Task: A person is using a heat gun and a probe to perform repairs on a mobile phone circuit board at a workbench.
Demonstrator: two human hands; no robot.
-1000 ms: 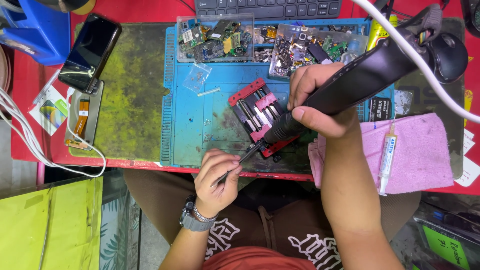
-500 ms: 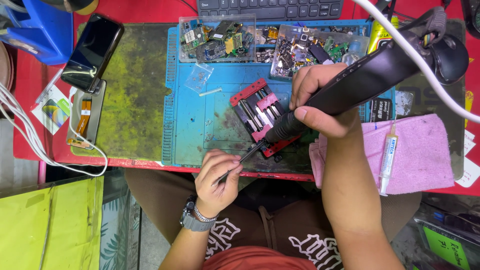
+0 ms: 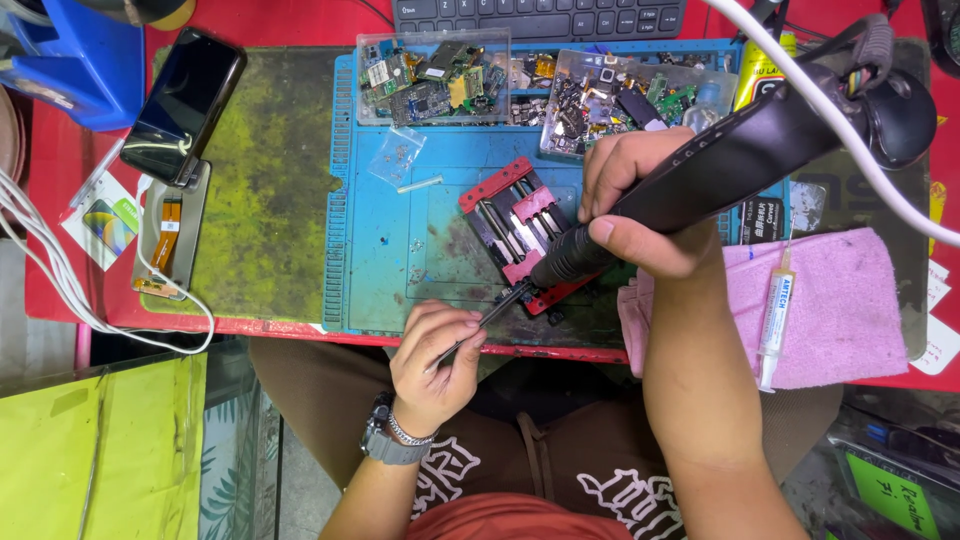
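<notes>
The black hot-air handpiece (image 3: 740, 160) is the bulkiest thing in play: a long, stiff barrel that looks fairly heavy and is dragged on by its white cable (image 3: 860, 130), so it is best taken where the right hand (image 3: 640, 215) has it, fingers wrapped shut around the forward end of the grip, well behind the metal nozzle. It slants from the far right corner of the worktop (image 3: 250, 230) down toward the middle of the near edge. Its nozzle points at the red board holder (image 3: 520, 235), a rigid clamp frame with metal rails lying on the blue mat (image 3: 400, 270) near that edge; whatever small part it grips is probably fragile and too small to make out. The left hand (image 3: 435, 365) pinches thin, springy tweezers (image 3: 485, 325) midway along, tips at the holder's near corner.
</notes>
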